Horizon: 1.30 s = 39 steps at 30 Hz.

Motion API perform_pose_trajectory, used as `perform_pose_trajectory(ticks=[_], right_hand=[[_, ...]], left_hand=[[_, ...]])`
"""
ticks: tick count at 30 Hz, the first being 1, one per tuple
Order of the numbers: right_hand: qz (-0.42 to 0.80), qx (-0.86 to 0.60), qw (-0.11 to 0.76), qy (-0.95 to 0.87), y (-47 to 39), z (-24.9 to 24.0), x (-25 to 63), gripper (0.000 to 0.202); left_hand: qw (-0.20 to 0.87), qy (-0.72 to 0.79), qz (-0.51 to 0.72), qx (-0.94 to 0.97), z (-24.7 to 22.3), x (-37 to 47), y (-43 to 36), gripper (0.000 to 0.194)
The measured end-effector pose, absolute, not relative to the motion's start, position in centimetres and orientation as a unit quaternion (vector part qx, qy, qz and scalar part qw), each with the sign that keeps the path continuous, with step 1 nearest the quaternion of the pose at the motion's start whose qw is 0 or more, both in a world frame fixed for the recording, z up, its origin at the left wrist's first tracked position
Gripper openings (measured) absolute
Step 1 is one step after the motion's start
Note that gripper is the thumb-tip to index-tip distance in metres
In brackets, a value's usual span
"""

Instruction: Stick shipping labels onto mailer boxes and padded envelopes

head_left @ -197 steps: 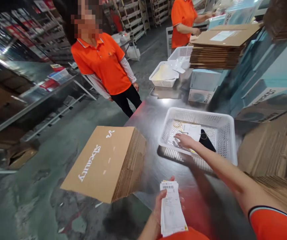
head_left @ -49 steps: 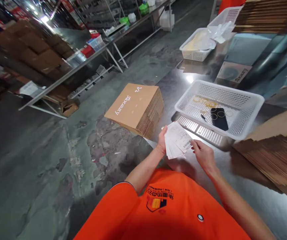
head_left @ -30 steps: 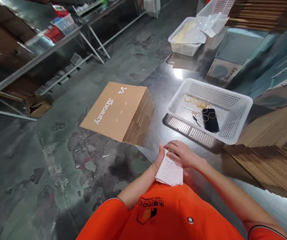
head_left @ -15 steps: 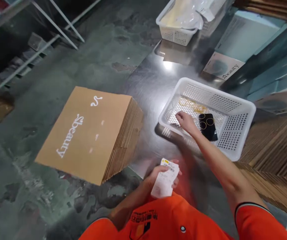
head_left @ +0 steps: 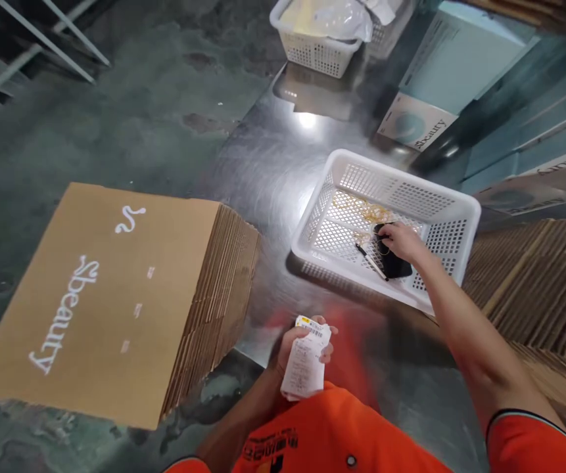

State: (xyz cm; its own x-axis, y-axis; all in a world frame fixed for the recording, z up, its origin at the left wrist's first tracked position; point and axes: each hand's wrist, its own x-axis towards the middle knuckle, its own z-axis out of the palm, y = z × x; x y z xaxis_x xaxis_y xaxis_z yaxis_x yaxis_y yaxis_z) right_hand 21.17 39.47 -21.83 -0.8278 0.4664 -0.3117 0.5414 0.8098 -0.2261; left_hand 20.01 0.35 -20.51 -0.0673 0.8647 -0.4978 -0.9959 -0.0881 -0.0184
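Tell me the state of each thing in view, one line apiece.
Paper slips, stacked, barcode up.
Left hand, closed on the paper slips.
Black slab, flat, partly covered.
Right hand, over the black slab, grip unclear.
Near basket, upright, open-topped.
Pen, lying inside near basket.
Rubber bands, loose, scattered.
Brown cartons, flattened, stacked.
Far basket, filled, clear plastic on top.

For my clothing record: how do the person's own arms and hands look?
The right sleeve is short, orange, with a dark and pale edge; the left sleeve, mostly cut off, is orange. The left hand and right hand wear no gloves.
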Motion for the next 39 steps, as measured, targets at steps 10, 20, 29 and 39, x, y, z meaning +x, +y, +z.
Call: perform_pose_trajectory(ticks=[10,20,29,39], right_hand=[[-0.297,0.276,-0.024,0.914,35.6,-19.1,21.3,0.008],[-0.813,0.325,-0.082,0.476,21.9,-13.3,30.9,0.034],[-0.687,0.183,-0.002,0.703,15.0,-13.7,34.7,0.051],[-0.631,0.258,-0.126,0.721,12.9,-14.4,36.9,0.038]], left_hand=[[0.626,0.218,0.740,-0.110,-16.0,16.0,2.7,0.078],[0.538,0.344,0.751,-0.168,-15.1,19.9,0.6,0.073],[0.500,0.471,0.725,-0.063,-14.9,25.4,0.2,0.076],[0.462,0.551,0.689,-0.089,-15.0,31.8,-1.3,0.038]])
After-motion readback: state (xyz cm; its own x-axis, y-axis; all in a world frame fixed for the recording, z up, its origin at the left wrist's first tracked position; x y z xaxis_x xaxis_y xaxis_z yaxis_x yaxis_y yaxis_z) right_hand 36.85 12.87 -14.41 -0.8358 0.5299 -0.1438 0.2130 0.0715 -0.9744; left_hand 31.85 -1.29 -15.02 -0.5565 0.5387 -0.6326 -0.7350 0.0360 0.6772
